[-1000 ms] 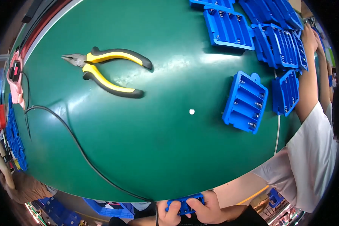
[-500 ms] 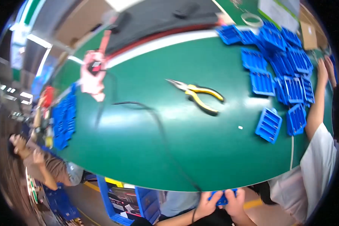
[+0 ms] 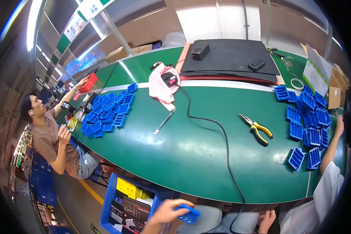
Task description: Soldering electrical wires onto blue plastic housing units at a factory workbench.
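Observation:
My left hand (image 3: 168, 211) is closed on a blue plastic piece (image 3: 188, 214), held over my lap past the table's near edge. The piece resembles the slotted blue trays on the table, but its details are blurred. My right hand (image 3: 266, 220) is low beside my right thigh, apart from the piece. Its fingers look loosely apart, with nothing visible in them. On the green table (image 3: 183, 156) lie yellow-and-black needle-nose pliers (image 3: 257, 128), jaws toward the far left. A black cable (image 3: 224, 136) runs from a dark device (image 3: 169, 79) on a pink cloth (image 3: 160, 90) down over the edge near me.
Slotted blue trays are heaped at left (image 3: 107, 111) and right (image 3: 310, 113). A blue crate (image 3: 109, 206) with boxes stands below the edge. A person (image 3: 52, 136) sits at left; another's arm (image 3: 331, 150) reaches in at right. Black sheets (image 3: 230, 58) lie at the back.
My hands have parted: the left has moved left with the blue piece, the right has moved right, off it. The view has tilted up and swung left, showing more of the far table.

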Motion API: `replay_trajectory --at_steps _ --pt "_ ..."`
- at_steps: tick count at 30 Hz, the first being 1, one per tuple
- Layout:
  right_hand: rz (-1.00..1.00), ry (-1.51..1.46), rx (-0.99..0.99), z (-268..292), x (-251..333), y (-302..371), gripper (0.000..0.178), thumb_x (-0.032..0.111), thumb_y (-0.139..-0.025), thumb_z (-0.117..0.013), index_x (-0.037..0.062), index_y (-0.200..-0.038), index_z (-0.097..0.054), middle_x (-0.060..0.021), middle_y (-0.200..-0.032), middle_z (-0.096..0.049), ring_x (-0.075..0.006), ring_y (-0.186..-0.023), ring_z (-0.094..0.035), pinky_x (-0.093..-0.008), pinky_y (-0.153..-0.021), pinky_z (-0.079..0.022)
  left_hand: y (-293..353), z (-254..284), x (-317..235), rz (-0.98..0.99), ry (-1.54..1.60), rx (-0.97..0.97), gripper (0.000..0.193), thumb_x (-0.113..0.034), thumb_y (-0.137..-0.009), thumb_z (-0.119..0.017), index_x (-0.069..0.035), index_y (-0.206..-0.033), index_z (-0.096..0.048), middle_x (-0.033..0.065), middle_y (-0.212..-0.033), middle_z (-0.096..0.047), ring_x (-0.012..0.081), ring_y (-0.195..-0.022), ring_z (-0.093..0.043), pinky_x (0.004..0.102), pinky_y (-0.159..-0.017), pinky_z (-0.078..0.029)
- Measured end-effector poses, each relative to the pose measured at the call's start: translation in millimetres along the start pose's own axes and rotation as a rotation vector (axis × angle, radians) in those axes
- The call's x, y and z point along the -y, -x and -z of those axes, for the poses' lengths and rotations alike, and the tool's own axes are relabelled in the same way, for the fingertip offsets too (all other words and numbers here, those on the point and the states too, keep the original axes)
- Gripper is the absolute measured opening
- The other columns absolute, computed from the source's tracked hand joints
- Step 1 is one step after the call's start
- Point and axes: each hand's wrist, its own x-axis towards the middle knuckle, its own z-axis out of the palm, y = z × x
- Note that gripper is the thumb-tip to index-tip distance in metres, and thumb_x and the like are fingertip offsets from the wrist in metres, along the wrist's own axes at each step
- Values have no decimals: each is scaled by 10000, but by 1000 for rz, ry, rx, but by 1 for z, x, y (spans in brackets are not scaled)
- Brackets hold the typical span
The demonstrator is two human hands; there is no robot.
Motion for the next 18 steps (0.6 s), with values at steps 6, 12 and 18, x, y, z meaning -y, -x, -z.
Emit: replay_trajectory --at_steps 6,12,18 --pt "25 385 83 -3 23 22 79 96 -880 -573 29 -848 -597 -78 -769 -642 -164 -605 -569 -294 -542 -443 -63 220 1 -315 -121 -947 146 -66 -841 -651 -12 -976 -668 8 -855 -644 76 -744 -557 215 -675 -452" --pt "80 54 -141 -50 83 37 140 138 -982 -471 42 -910 -546 -15 -695 -526 -43 -504 -426 -185 -441 -312 -151 390 66 -570 263 -1325 462 7 -819 -667 -17 -1230 -455 136 -1131 -552 206 -890 -594 338 -709 -554" --pt "594 112 -234 -54 180 43 117 30 -941 -440 -4 -917 -549 -69 -836 -532 -84 -622 -487 -198 -539 -385 -187 389 74 -358 -442 -1376 667 -36 -740 -691 1 -1345 -412 188 -1378 -396 312 -1223 -459 393 -931 -475"
